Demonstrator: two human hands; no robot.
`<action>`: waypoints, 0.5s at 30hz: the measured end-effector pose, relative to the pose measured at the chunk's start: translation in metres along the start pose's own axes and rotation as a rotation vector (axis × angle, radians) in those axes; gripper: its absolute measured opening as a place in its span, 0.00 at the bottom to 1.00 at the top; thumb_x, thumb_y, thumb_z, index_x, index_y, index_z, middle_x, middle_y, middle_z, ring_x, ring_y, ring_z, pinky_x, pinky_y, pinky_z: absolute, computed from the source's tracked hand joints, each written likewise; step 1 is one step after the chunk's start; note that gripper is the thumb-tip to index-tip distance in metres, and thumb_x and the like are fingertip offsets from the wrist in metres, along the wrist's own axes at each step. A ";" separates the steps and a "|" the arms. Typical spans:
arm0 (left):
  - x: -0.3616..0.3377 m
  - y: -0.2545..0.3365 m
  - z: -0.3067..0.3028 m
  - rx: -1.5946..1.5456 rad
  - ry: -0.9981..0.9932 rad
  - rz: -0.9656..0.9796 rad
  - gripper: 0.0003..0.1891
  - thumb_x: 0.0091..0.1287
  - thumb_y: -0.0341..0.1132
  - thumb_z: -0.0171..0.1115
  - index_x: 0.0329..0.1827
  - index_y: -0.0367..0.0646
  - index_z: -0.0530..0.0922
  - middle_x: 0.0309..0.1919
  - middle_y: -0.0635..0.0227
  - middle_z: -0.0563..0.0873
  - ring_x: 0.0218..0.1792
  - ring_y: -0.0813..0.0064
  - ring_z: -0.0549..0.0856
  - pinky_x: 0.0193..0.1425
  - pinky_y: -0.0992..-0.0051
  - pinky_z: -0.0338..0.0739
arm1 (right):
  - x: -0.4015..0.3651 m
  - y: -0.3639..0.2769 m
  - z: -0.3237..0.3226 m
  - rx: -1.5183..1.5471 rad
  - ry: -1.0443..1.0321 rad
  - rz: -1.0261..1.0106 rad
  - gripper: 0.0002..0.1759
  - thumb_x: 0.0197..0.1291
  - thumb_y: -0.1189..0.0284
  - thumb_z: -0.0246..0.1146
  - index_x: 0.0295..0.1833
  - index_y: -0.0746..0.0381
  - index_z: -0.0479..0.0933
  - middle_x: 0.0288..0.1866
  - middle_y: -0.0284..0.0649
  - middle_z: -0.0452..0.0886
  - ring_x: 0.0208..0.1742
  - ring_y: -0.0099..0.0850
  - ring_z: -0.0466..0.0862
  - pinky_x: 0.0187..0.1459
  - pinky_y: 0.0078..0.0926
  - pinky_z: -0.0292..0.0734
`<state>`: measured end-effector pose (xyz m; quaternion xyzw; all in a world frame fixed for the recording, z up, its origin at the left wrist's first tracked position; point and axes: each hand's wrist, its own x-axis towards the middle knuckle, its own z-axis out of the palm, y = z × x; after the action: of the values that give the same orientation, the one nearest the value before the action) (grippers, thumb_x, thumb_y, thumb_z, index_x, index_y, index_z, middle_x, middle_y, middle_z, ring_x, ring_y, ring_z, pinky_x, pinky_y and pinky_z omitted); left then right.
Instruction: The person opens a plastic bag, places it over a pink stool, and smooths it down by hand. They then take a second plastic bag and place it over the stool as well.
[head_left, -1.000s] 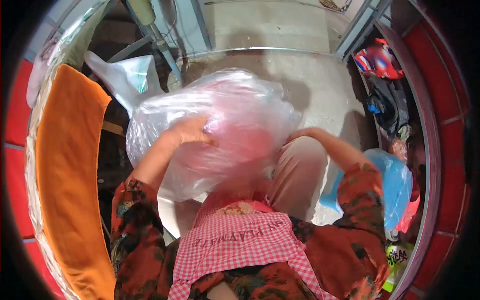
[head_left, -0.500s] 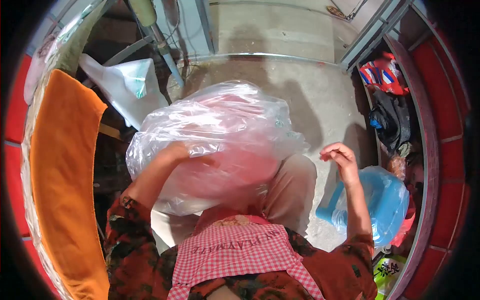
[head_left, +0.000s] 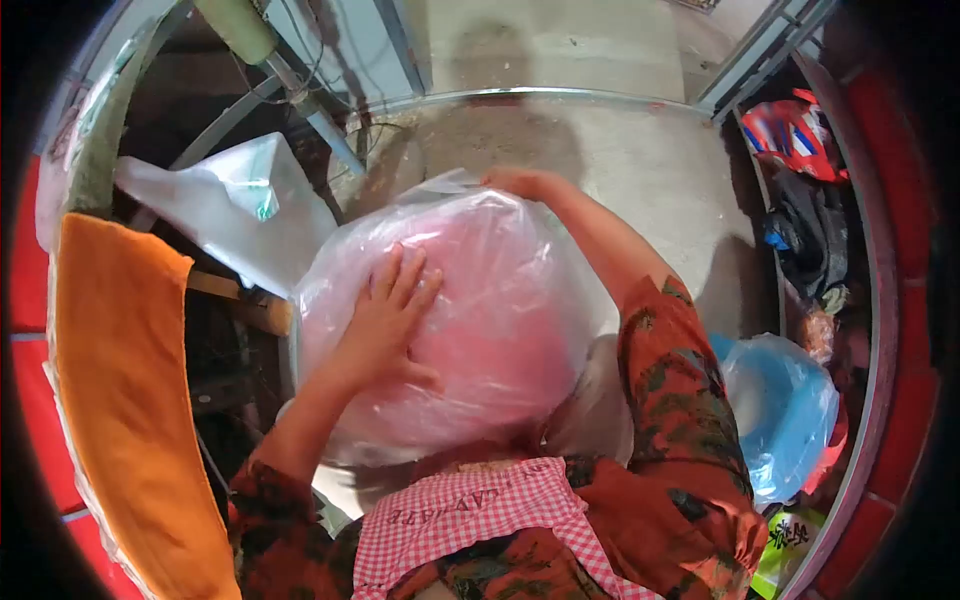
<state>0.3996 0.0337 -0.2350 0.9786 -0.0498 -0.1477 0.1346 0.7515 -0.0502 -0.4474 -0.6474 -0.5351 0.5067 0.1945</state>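
A large clear plastic bag (head_left: 330, 400) with a pink bulk (head_left: 500, 310) inside rests across my lap. I cannot make out what the pink contents are. My left hand (head_left: 385, 325) lies flat on the near left of the bag, its fingers spread against the film. At the far side, my right hand (head_left: 515, 183) is closed around the bag's edge, where loose film (head_left: 450, 182) bunches up. Some fingers of that hand are hidden from view.
An orange cloth (head_left: 125, 400) drapes over the edge at left. White plastic sheeting (head_left: 250, 215) hangs by a metal post (head_left: 325, 120). On the right, a blue thing wrapped in clear plastic (head_left: 785, 410) stands below a shelf with a red package (head_left: 795, 135) and dark bags (head_left: 805, 230).
My right hand has swung from the right side to the bag's far edge and closed there. My left hand now presses flat on top. The bag looks rounder and tauter.
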 end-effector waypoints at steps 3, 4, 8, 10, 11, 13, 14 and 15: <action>0.000 -0.005 0.001 -0.028 -0.006 -0.003 0.69 0.28 0.60 0.80 0.78 0.46 0.56 0.79 0.53 0.47 0.79 0.44 0.41 0.75 0.39 0.43 | 0.028 0.025 0.027 0.276 -0.186 0.094 0.19 0.62 0.64 0.62 0.57 0.57 0.79 0.54 0.42 0.82 0.54 0.32 0.80 0.54 0.31 0.74; 0.002 -0.007 0.002 -0.044 -0.013 -0.012 0.69 0.28 0.60 0.80 0.78 0.47 0.56 0.79 0.53 0.48 0.79 0.44 0.42 0.75 0.39 0.44 | 0.034 0.036 0.034 0.354 -0.191 0.107 0.18 0.62 0.65 0.62 0.57 0.57 0.80 0.53 0.41 0.82 0.52 0.32 0.80 0.53 0.31 0.75; 0.006 -0.013 0.003 -0.056 -0.009 0.007 0.68 0.28 0.61 0.79 0.78 0.47 0.57 0.79 0.54 0.49 0.79 0.44 0.42 0.75 0.38 0.41 | 0.029 0.091 0.056 0.684 0.049 0.116 0.15 0.61 0.67 0.62 0.53 0.57 0.81 0.48 0.38 0.84 0.46 0.29 0.82 0.47 0.32 0.77; 0.005 -0.012 0.002 -0.060 0.000 0.010 0.67 0.28 0.61 0.79 0.78 0.48 0.57 0.79 0.54 0.49 0.79 0.45 0.43 0.75 0.38 0.39 | 0.002 0.128 0.067 0.809 0.380 0.090 0.14 0.61 0.68 0.62 0.51 0.57 0.82 0.45 0.36 0.85 0.43 0.28 0.82 0.44 0.33 0.79; 0.004 -0.012 0.003 -0.057 0.008 0.019 0.68 0.28 0.64 0.77 0.78 0.47 0.58 0.79 0.53 0.50 0.79 0.45 0.43 0.76 0.39 0.37 | -0.034 0.104 0.067 0.693 0.636 0.501 0.10 0.59 0.71 0.64 0.46 0.59 0.83 0.37 0.35 0.84 0.39 0.27 0.83 0.41 0.30 0.78; 0.002 -0.014 0.006 -0.043 0.037 0.030 0.68 0.28 0.69 0.74 0.77 0.45 0.58 0.79 0.52 0.51 0.79 0.44 0.43 0.77 0.42 0.34 | -0.082 0.117 0.054 0.675 0.956 0.525 0.11 0.59 0.68 0.66 0.48 0.56 0.80 0.40 0.32 0.82 0.44 0.21 0.80 0.43 0.25 0.74; 0.001 -0.014 0.007 -0.039 0.053 0.042 0.68 0.29 0.69 0.74 0.77 0.45 0.58 0.79 0.52 0.51 0.79 0.44 0.44 0.77 0.42 0.34 | -0.102 0.084 0.047 0.747 1.032 0.318 0.12 0.60 0.69 0.65 0.49 0.57 0.79 0.40 0.32 0.82 0.44 0.21 0.80 0.43 0.25 0.73; 0.001 -0.014 0.007 -0.033 0.068 0.051 0.68 0.29 0.68 0.74 0.77 0.45 0.58 0.79 0.52 0.51 0.79 0.45 0.44 0.77 0.42 0.34 | -0.133 0.032 0.041 0.818 1.096 0.104 0.12 0.61 0.70 0.64 0.51 0.58 0.79 0.41 0.31 0.82 0.45 0.21 0.80 0.43 0.24 0.72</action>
<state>0.3994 0.0449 -0.2457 0.9790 -0.0679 -0.1118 0.1562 0.7437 -0.1915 -0.4302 -0.7097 -0.0932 0.2762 0.6414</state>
